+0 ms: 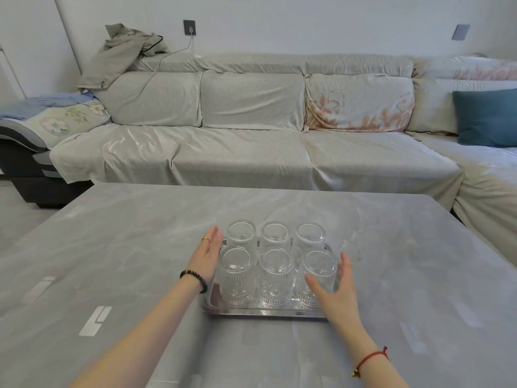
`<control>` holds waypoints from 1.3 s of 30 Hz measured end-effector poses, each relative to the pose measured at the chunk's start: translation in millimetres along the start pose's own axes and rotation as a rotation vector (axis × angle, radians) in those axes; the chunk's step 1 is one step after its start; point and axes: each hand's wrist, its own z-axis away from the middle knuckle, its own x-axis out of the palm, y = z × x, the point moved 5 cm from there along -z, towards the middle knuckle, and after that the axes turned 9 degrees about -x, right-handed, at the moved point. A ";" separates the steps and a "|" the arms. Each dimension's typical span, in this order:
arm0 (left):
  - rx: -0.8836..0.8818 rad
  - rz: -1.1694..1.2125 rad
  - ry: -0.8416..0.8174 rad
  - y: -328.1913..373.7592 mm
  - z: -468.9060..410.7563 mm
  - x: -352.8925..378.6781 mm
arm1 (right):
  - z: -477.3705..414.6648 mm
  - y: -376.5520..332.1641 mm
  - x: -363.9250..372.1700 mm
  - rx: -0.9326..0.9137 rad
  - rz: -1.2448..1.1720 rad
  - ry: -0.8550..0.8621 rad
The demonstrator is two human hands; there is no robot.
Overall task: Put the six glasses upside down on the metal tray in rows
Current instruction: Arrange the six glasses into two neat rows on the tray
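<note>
Both hands are spread open and grip nothing: the left hand (208, 254), flat with fingers together, lies along the left edge of the shiny rectangular metal tray (263, 313), right beside the near-left glass, while the right hand (334, 289) is cupped loosely around the near-right glass, thumb in front of it and fingers at its outer side; whether skin actually touches glass cannot be told. Six clear ribbed drinking glasses (275, 275) stand upside down on the tray, thick bases uppermost, in two rows of three, one row at the tray's near side and one at its far side, packed close together. The tray sits on a grey marble-patterned table (126, 247), roughly central across its width. On the left wrist is a black beaded bracelet (195, 280), with a gold ring (206, 240) on one finger; a red string bracelet (370, 358) circles the right wrist. Beyond the table, well behind the tray, runs a long grey fabric-covered sofa (251, 130), with a teal cushion (486, 117) at its right end.
</note>
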 end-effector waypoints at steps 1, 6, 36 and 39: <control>-0.021 -0.003 -0.032 4.8 -6.4 3.3 | -2.0 1.5 1.4 -0.018 -0.008 -0.027; -0.219 -0.056 -0.102 7.9 -29.8 14.2 | -2.6 12.6 2.9 0.015 0.028 -0.066; -0.314 -0.018 -0.163 -5.3 -34.8 18.1 | -83.1 3.1 -0.6 0.195 -0.098 -0.160; -0.283 0.024 -0.113 -12.7 -28.6 8.9 | -63.4 4.4 -18.1 0.113 -0.130 -0.071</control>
